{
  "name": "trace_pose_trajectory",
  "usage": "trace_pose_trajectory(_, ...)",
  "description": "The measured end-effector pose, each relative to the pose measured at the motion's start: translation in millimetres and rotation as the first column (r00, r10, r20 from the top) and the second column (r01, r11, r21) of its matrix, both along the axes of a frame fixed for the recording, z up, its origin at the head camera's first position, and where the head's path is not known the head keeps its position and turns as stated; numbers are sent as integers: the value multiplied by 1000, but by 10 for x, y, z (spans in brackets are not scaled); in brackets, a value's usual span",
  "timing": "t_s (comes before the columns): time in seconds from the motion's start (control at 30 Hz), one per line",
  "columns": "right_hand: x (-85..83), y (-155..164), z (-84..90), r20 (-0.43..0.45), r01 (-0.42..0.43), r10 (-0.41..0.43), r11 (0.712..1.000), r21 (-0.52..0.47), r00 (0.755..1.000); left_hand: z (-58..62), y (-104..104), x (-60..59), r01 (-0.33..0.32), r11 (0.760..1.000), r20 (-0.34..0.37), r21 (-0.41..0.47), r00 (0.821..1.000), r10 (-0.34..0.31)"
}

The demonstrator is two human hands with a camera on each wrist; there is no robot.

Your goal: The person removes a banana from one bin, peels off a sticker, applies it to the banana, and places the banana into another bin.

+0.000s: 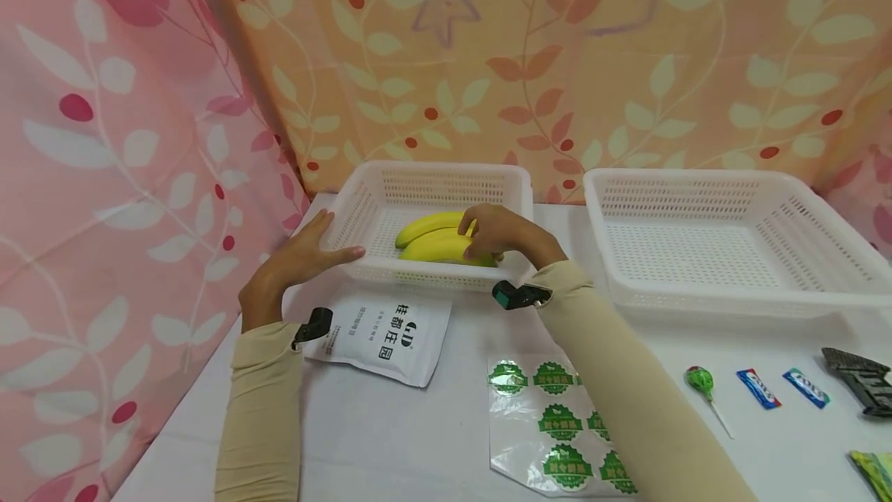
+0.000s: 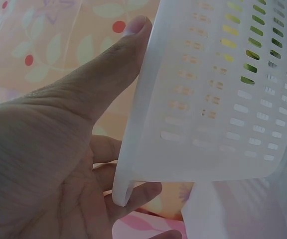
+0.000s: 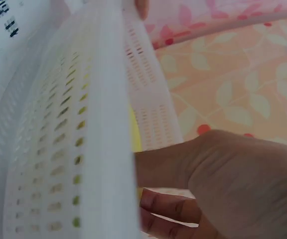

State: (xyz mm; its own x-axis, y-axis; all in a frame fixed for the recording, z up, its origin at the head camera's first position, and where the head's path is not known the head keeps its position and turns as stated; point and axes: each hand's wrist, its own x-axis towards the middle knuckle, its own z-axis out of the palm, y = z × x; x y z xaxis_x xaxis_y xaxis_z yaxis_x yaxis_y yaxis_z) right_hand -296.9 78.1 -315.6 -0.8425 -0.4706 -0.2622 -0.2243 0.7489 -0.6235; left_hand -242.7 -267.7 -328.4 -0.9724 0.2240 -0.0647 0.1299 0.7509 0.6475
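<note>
A bunch of yellow bananas [image 1: 435, 245] with greenish ends lies in the left white plastic basket [image 1: 418, 273]. My right hand [image 1: 503, 232] reaches over the basket's near rim, its fingers curled on the right part of the bunch. In the right wrist view the basket wall hides the fingertips of that hand [image 3: 233, 179]. At the basket's front left corner is my left hand [image 1: 298, 256], thumb and fingers spread. Seen from the left wrist, this hand [image 2: 49, 149] has its straight thumb against the rim and its fingers past the corner.
A white printed pouch [image 1: 390, 335] lies before the left basket. Nearer is a sheet of green stickers [image 1: 519, 417], partly under the right sleeve. Another white basket [image 1: 697, 254] stands right. By it lie a lollipop [image 1: 700, 382], two small wrapped candies [image 1: 759, 388] and a black object [image 1: 864, 378].
</note>
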Motion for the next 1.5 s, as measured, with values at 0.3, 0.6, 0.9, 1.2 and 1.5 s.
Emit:
trace_pose_trajectory(0.3, 127, 221, 303, -88, 37, -52, 985, -167, 995, 26, -18, -1, -36, 999, 24, -13, 999, 36)
trace_pose_trajectory(0.6, 453, 647, 472, -244, 60, -116, 972, -226, 963, 26, -8, -1, -47, 999, 30, 1, 998, 47)
trace_pose_trajectory(0.9, 915, 1162, 300, -342, 34, -92, 985, -171, 935, -33, 15, -2, -48, 998, 54, -31, 997, 50)
trace_pose_trajectory(1.2, 1315, 1470, 104, -282, -4, -43, 986, -164, 958, -63, -4, -24, -29, 999, 32, -19, 999, 30)
trace_pose_trajectory(1.5, 1540, 1493, -211, -230, 5, -44, 986, -167, 972, -50, -6, -9, -21, 1000, 27, -8, 999, 21)
